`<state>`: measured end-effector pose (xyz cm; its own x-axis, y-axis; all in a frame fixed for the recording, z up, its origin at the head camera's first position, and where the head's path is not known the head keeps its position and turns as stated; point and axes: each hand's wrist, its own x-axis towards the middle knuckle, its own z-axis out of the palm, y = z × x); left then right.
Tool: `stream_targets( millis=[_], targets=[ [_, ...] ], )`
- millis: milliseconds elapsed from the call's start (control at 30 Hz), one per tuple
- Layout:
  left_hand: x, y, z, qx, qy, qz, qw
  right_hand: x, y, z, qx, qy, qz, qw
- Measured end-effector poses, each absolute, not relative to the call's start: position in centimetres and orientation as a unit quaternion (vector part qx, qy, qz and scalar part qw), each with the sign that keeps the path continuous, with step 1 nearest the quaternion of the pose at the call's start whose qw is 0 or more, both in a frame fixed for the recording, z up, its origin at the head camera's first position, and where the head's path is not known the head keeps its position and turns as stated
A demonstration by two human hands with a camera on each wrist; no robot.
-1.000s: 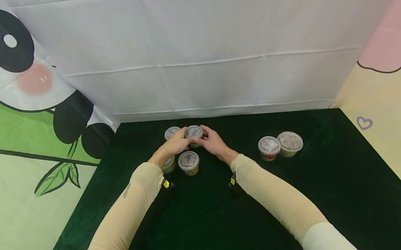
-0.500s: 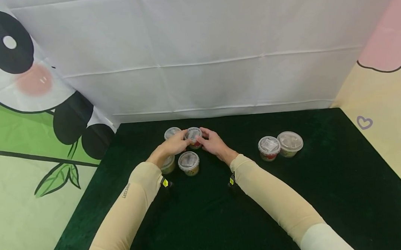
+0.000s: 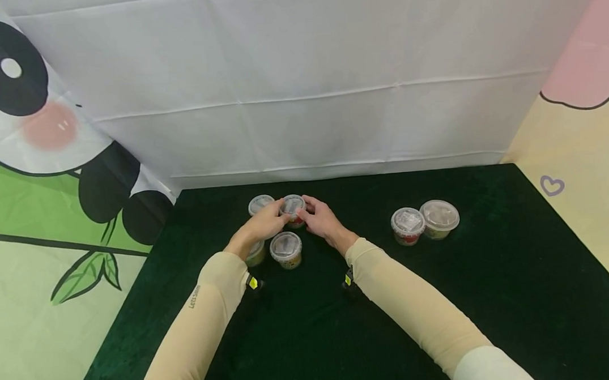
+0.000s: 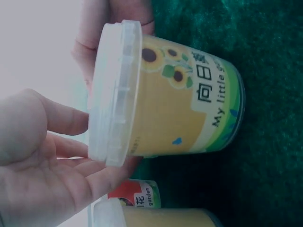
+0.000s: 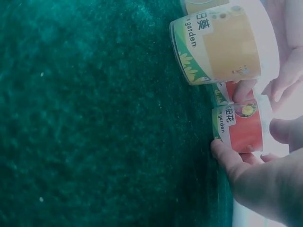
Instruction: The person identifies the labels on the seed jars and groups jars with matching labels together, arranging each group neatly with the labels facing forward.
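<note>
Starting at the left, a panda-print backdrop cloth [image 3: 53, 167] is hanging beside the dark green velvet worktop [image 3: 310, 326]. On that worktop a cluster of four small lidded plastic tubs is standing close together: a rear-left clear-lidded tub [image 3: 260, 204], a front-left tub largely hidden under the left wrist [image 3: 257, 252], a front yellow sunflower-label tub [image 3: 286, 249], and the red-label clear-lidded tub [image 3: 293, 208] at the rear right of the group. The left hand [image 3: 265, 221] is gripping the red-label tub from its left side, fingers curled against the wall. The right hand [image 3: 320, 217] is meeting it from the right side, fingers [image 5: 228, 156] wrapping the lower wall, so both hands are clasping the one tub. Whether its base is touching the cloth cannot be told. Judged from this, the step in hand is seating that tub in the cluster; the next move is calling for a clean letting-go without nudging its neighbours. Well to the right, two further lidded tubs [image 3: 424, 223] are standing side by side, touching.
</note>
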<state>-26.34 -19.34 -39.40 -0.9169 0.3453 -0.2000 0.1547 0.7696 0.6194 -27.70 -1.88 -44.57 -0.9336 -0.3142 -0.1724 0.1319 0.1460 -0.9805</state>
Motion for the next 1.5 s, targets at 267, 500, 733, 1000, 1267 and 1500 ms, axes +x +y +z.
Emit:
stream_targets(
  millis=[267,500,733,1000,1267,1500],
  targets=[
    [-26.3,-19.0,-40.5,0.140,0.928,0.312,0.150,-27.4,-1.4,-45.2,-0.047,0.726,-0.661,0.185],
    [-26.0,-18.7,-40.1,0.128,0.927,0.320,0.146,-27.2,-1.2,-45.1,-0.044,0.712,-0.677,0.183],
    [-26.2,-18.4,-39.8,0.130,0.945,0.270,0.132,-27.1,-1.4,-44.8,-0.035,0.694,-0.694,0.189],
    [-25.9,-18.1,-39.2,0.119,0.954,0.245,0.129,-27.2,-0.3,-43.7,-0.018,0.667,-0.714,0.213],
    [-23.5,-15.5,-37.3,0.097,0.986,0.129,0.047,-25.7,4.8,-40.4,-0.166,0.778,-0.573,0.197],
    [-21.3,-11.0,-36.6,0.191,0.970,0.148,0.033,-23.9,12.9,-38.2,-0.299,0.858,-0.405,0.099]
  ],
)
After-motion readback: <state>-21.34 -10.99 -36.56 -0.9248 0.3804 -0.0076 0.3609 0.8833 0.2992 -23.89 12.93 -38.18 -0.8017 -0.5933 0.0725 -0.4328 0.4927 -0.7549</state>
